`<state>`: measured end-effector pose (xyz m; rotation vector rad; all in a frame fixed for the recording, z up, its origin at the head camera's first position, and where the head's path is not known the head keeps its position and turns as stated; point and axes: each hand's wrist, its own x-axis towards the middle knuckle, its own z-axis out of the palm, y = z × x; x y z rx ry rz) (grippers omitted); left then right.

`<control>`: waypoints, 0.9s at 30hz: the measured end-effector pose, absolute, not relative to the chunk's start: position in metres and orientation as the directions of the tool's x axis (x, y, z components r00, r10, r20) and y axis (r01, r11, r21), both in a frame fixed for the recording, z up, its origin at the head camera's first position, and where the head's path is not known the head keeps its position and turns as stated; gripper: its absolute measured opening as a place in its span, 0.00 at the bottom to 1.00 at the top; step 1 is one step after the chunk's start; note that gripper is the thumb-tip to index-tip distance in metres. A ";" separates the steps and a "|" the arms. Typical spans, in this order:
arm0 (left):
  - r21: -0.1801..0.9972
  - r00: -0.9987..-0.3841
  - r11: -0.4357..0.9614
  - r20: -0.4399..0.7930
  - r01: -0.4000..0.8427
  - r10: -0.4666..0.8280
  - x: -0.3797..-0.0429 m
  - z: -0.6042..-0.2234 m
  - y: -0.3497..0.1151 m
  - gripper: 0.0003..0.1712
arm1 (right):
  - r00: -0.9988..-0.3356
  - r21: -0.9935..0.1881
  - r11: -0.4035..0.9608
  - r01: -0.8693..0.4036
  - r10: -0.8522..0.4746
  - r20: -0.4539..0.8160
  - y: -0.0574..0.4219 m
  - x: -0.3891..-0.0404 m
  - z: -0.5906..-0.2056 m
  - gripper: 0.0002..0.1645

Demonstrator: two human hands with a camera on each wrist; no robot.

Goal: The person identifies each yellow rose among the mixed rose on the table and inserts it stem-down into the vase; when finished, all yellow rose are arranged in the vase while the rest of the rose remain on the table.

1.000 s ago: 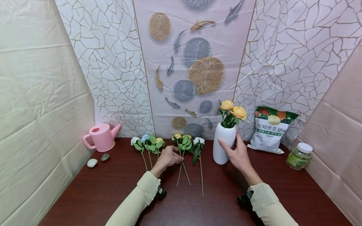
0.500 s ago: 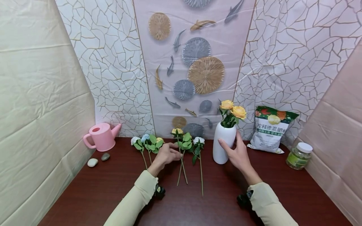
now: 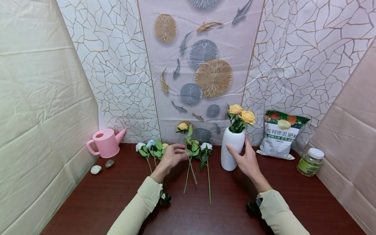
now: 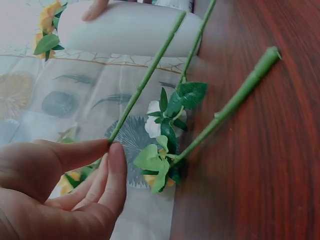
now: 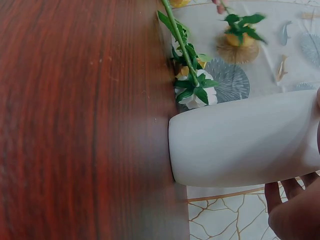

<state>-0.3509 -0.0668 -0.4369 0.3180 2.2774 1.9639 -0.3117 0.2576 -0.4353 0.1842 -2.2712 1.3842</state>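
Observation:
My left hand (image 3: 172,156) pinches the green stem (image 4: 142,85) of a yellow rose (image 3: 182,126) between thumb and fingertips, the bloom raised above the table. Beneath it another yellow rose (image 4: 159,175) lies on the table, with a white rose (image 3: 206,147) beside it. My right hand (image 3: 248,160) grips a white vase (image 3: 229,158) standing upright, thumb in front and fingers round the far side. Two yellow roses (image 3: 247,117) stand in the vase's mouth. In the right wrist view the vase (image 5: 240,145) appears sideways and the right hand is only partly visible.
Left of the left hand lie a white rose (image 3: 140,147), a blue rose (image 3: 150,143) and a yellow rose. A pink watering can (image 3: 107,143) and two stones (image 3: 96,169) are at far left. A fertilizer bag (image 3: 280,135) and a lidded jar (image 3: 310,163) stand at right.
My left hand has lifted the yellow rose up off the flowers beneath it, its bloom rising toward the back cloth. The right hand and the vase have stayed in place.

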 end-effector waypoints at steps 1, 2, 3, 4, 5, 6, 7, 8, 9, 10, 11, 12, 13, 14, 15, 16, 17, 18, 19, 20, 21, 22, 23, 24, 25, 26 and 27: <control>0.988 -0.970 0.124 0.062 0.093 0.235 -0.350 -0.436 -0.066 0.26 | -0.880 -0.804 0.482 -0.347 0.128 0.457 0.258 -0.312 -0.435 0.51; 0.990 -0.971 0.107 0.069 0.095 0.230 -0.350 -0.434 -0.065 0.25 | -0.880 -0.804 0.483 -0.347 0.128 0.457 0.258 -0.312 -0.436 0.51; 0.991 -0.971 0.093 0.077 0.101 0.228 -0.349 -0.433 -0.065 0.24 | -0.880 -0.803 0.486 -0.345 0.129 0.456 0.258 -0.313 -0.436 0.51; 0.991 -0.970 0.078 0.085 0.105 0.226 -0.349 -0.433 -0.064 0.24 | -0.881 -0.803 0.487 -0.344 0.129 0.456 0.258 -0.313 -0.436 0.51; 0.992 -0.971 0.065 0.089 0.106 0.223 -0.349 -0.432 -0.063 0.23 | -0.881 -0.802 0.489 -0.342 0.130 0.455 0.258 -0.313 -0.436 0.51; 0.992 -0.971 0.057 0.094 0.109 0.219 -0.349 -0.431 -0.063 0.23 | -0.881 -0.802 0.491 -0.340 0.132 0.454 0.258 -0.313 -0.436 0.51; 0.991 -0.972 0.059 0.101 0.116 0.214 -0.348 -0.430 -0.062 0.22 | -0.881 -0.802 0.492 -0.339 0.132 0.454 0.258 -0.313 -0.436 0.51; 0.990 -0.972 0.061 0.108 0.124 0.211 -0.348 -0.430 -0.062 0.22 | -0.881 -0.801 0.493 -0.339 0.133 0.454 0.258 -0.313 -0.436 0.51; 0.988 -0.970 0.073 0.121 0.139 0.209 -0.348 -0.429 -0.061 0.21 | -0.881 -0.801 0.493 -0.339 0.133 0.454 0.258 -0.313 -0.436 0.51; 0.984 -0.969 0.085 0.135 0.155 0.207 -0.347 -0.429 -0.061 0.21 | -0.881 -0.801 0.493 -0.339 0.132 0.455 0.258 -0.313 -0.436 0.51; 0.980 -0.967 0.097 0.149 0.171 0.205 -0.347 -0.428 -0.060 0.20 | -0.881 -0.801 0.494 -0.339 0.132 0.455 0.258 -0.313 -0.436 0.51; 0.975 -0.965 0.113 0.166 0.192 0.204 -0.346 -0.427 -0.059 0.20 | -0.880 -0.800 0.493 -0.340 0.132 0.456 0.258 -0.313 -0.436 0.51; 0.969 -0.961 0.127 0.184 0.213 0.204 -0.345 -0.426 -0.058 0.20 | -0.880 -0.800 0.493 -0.341 0.131 0.456 0.258 -0.313 -0.436 0.51; 0.963 -0.958 0.136 0.202 0.232 0.205 -0.344 -0.424 -0.057 0.20 | -0.880 -0.800 0.492 -0.342 0.131 0.457 0.258 -0.313 -0.436 0.51; 0.957 -0.954 0.147 0.219 0.251 0.205 -0.343 -0.423 -0.056 0.20 | -0.880 -0.801 0.491 -0.343 0.131 0.457 0.258 -0.313 -0.436 0.51; 0.952 -0.950 0.151 0.234 0.267 0.206 -0.342 -0.422 -0.054 0.20 | -0.880 -0.801 0.490 -0.343 0.131 0.457 0.258 -0.313 -0.436 0.51; 0.947 -0.946 0.152 0.251 0.284 0.206 -0.341 -0.420 -0.053 0.21 | -0.879 -0.801 0.490 -0.345 0.130 0.458 0.258 -0.313 -0.436 0.51; 0.942 -0.941 0.151 0.267 0.301 0.208 -0.340 -0.418 -0.051 0.21 | -0.880 -0.802 0.487 -0.345 0.130 0.457 0.258 -0.313 -0.436 0.51; 0.937 -0.936 0.149 0.283 0.316 0.208 -0.339 -0.416 -0.050 0.21 | -0.881 -0.804 0.485 -0.344 0.130 0.456 0.258 -0.313 -0.436 0.51; 0.933 -0.933 0.147 0.295 0.327 0.206 -0.338 -0.415 -0.048 0.21 | -0.881 -0.806 0.483 -0.344 0.130 0.454 0.258 -0.312 -0.436 0.51; 0.930 -0.929 0.140 0.308 0.340 0.205 -0.336 -0.412 -0.047 0.20 | -0.883 -0.808 0.480 -0.343 0.129 0.452 0.258 -0.312 -0.435 0.51; 0.927 -0.925 0.131 0.322 0.351 0.202 -0.335 -0.410 -0.045 0.20 | -0.884 -0.809 0.477 -0.343 0.127 0.450 0.258 -0.312 -0.436 0.51; 0.923 -0.920 0.121 0.337 0.364 0.199 -0.334 -0.408 -0.044 0.20 | -0.885 -0.811 0.475 -0.342 0.126 0.448 0.258 -0.312 -0.436 0.51; 0.921 -0.917 0.110 0.350 0.374 0.192 -0.333 -0.405 -0.042 0.20 | -0.887 -0.814 0.471 -0.341 0.126 0.444 0.258 -0.312 -0.435 0.51; 0.919 -0.913 0.092 0.363 0.384 0.184 -0.333 -0.403 -0.040 0.20 | -0.888 -0.814 0.470 -0.341 0.124 0.443 0.258 -0.312 -0.435 0.51; 0.916 -0.909 0.071 0.378 0.394 0.174 -0.332 -0.400 -0.037 0.19 | -0.889 -0.815 0.470 -0.340 0.123 0.442 0.258 -0.312 -0.435 0.51; 0.913 -0.904 0.041 0.395 0.406 0.163 -0.332 -0.397 -0.035 0.20 | -0.890 -0.815 0.470 -0.337 0.124 0.439 0.258 -0.312 -0.435 0.52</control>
